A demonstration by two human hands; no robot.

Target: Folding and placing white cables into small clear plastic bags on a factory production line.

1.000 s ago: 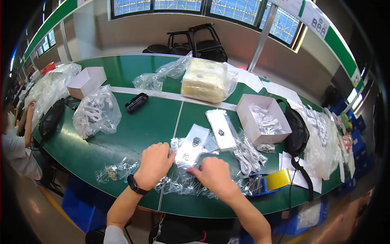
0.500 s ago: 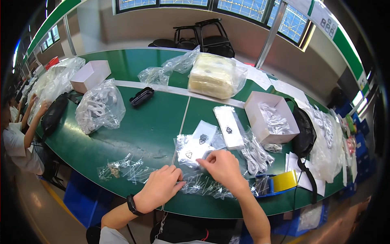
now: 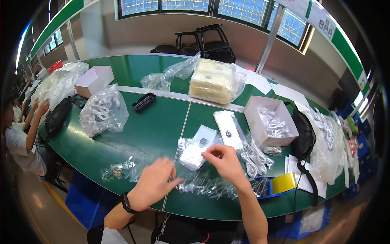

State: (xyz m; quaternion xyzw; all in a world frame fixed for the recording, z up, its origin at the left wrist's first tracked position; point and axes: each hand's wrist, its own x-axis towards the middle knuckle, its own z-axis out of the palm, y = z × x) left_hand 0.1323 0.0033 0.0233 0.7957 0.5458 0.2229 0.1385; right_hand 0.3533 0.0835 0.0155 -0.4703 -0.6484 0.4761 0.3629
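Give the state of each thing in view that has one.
Left hand: open, blurred
Right hand: fingertips pinched, contents unclear
White box at right: open, holding white cables
Clear bag at left: holding white cables
Yellowish block: wrapped in clear plastic
Cable bundle: coiled
White packets: lying flat

Far side: black stools (image 3: 216,45) by the wall (image 3: 156,34), below windows (image 3: 243,12). Far middle of green table (image 3: 152,132): cream block (image 3: 212,83) in clear plastic, crumpled clear bag (image 3: 156,82) just left. Nearer: small black case (image 3: 144,101). Left: pale box (image 3: 94,82), black pouch (image 3: 58,120), co-worker (image 3: 24,152) beside table. Right: black bag (image 3: 301,136), strap (image 3: 310,181) trailing nearward. Near left, below: blue bin (image 3: 89,201).
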